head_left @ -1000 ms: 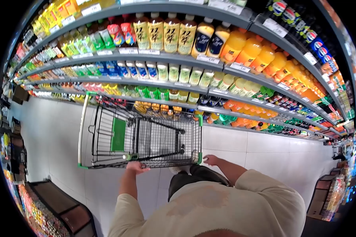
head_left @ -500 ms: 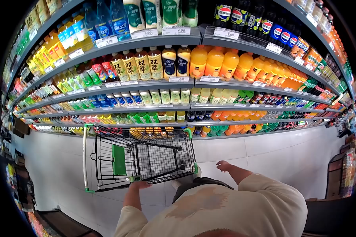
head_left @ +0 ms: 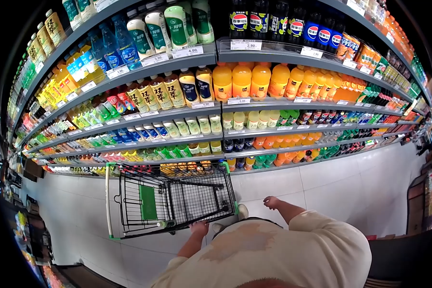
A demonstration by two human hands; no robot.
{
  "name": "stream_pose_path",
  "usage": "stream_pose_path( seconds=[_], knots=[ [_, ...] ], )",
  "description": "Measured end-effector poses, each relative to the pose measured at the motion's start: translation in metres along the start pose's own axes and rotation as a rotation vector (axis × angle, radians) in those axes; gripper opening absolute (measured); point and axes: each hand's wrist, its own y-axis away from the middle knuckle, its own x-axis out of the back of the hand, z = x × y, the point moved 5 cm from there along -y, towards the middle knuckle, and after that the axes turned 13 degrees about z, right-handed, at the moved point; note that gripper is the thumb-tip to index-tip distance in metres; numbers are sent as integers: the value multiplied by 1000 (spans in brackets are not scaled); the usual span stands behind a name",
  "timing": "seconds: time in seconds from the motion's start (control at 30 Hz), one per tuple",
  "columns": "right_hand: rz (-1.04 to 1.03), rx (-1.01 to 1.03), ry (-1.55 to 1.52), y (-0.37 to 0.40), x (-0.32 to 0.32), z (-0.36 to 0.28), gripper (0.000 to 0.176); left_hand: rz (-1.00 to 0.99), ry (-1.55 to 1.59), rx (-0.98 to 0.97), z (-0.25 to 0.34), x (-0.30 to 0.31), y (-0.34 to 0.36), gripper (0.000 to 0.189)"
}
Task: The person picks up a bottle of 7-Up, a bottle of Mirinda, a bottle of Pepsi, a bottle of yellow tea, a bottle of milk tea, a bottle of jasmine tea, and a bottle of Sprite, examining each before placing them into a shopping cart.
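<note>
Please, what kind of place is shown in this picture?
Most likely the drinks aisle of a supermarket. Long shelves hold rows of bottled drinks, price tags sit on the shelf edges, and the left hand grips the handle of a wire shopping cart.

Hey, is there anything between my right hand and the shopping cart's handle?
Nothing visible. Your right hand hangs over bare floor just right of the shopping cart, with only open air between it and the near end of the handle. Your left hand is on that handle.
</note>
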Motion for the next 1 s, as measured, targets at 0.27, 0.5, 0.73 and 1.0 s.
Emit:
stream_pose_path(
  seconds=[0.27,0.5,0.73,1.0],
  knots=[
    [-34,-138,-89,-5,8,20,45,-17,76,46,-1,2,3,38],
    [73,241,-525,-44,59,-83,38,-105,75,96,0,-4,10,36],
    [895,799,-658,-8,324,-228,26,-135,75,134,4,-3,16,37],
    [1471,858,-798,41,504,-257,36,-114,22,197,15,4,33,41]
  ],
)
